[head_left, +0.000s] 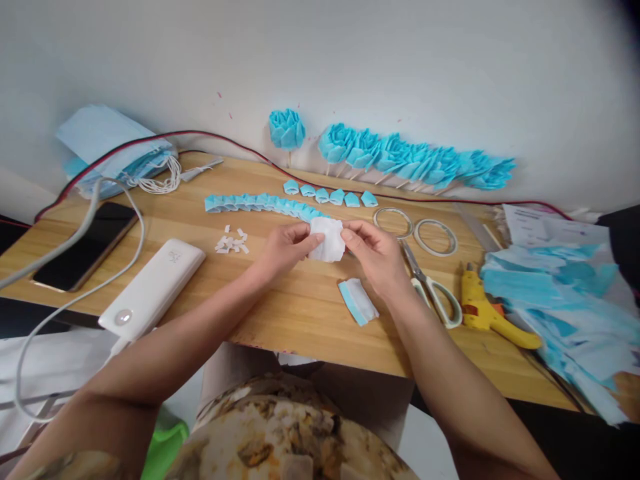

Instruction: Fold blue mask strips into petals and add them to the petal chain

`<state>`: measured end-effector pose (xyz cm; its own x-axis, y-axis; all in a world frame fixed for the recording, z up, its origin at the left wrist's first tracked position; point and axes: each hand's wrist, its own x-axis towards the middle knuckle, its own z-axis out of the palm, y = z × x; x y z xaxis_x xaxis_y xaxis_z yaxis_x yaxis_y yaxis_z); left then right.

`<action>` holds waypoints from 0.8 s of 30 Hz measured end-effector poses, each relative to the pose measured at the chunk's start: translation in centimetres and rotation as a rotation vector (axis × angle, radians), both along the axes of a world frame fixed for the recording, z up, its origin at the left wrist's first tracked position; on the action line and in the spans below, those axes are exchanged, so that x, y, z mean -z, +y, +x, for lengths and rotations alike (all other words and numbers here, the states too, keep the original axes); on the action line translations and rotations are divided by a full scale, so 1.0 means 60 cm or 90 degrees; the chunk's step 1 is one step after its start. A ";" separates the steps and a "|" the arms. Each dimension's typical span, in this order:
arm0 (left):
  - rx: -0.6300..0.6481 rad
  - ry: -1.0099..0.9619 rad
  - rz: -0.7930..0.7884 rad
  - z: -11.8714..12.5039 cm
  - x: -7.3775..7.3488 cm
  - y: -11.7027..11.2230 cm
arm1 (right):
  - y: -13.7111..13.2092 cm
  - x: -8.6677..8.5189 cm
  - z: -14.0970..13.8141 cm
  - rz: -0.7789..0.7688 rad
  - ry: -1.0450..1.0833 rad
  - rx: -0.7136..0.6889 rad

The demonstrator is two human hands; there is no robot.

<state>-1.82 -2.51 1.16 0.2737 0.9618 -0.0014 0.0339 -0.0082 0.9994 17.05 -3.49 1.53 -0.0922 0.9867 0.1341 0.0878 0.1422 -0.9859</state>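
Between my two hands, just above the wooden table, is a small white piece of fabric. My left hand pinches its left edge, thumb on top. The right edge is pinched by my right hand. Beyond them runs a curved row of folded blue petals, its right end partly hidden by the white piece. Several separate blue petals lie behind it. A blue-and-white fabric piece rests on the table beside my right wrist. Small white scraps are piled left of my left hand.
Blue fabric flowers on sticks lean along the wall. To the right lie tape rolls, scissors, a yellow glue gun and blue scraps. Leftward are a power bank, phone, cable and stacked masks.
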 end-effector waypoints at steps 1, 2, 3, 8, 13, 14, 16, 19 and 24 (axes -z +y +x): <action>0.005 0.010 0.011 0.001 -0.002 -0.002 | -0.001 -0.002 0.000 0.017 -0.023 0.015; 0.008 0.024 0.024 0.001 -0.004 -0.003 | -0.002 -0.003 0.000 0.035 -0.047 0.032; 0.009 0.039 0.039 0.001 -0.006 -0.005 | -0.003 -0.004 -0.001 0.053 -0.069 0.048; 0.002 0.095 0.088 -0.001 -0.017 -0.009 | -0.006 -0.008 -0.002 0.105 -0.135 0.082; -0.047 0.056 0.089 0.000 -0.017 -0.010 | -0.011 -0.009 -0.004 0.125 -0.182 0.066; -0.064 0.050 0.089 0.000 -0.016 -0.010 | -0.012 -0.009 -0.004 0.129 -0.191 0.066; -0.086 0.041 0.092 -0.001 -0.014 -0.010 | -0.014 -0.010 -0.005 0.141 -0.201 0.069; -0.076 0.037 0.101 -0.003 -0.014 -0.010 | -0.017 -0.009 -0.007 0.158 -0.192 0.094; -0.059 0.046 0.103 -0.001 -0.023 -0.012 | -0.010 0.004 -0.011 0.101 -0.104 0.165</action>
<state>-1.88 -3.25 2.53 0.1882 0.9723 0.1385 0.1130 -0.1615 0.9804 16.38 -4.12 1.27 0.1258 0.9480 0.2924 0.2955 0.2455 -0.9232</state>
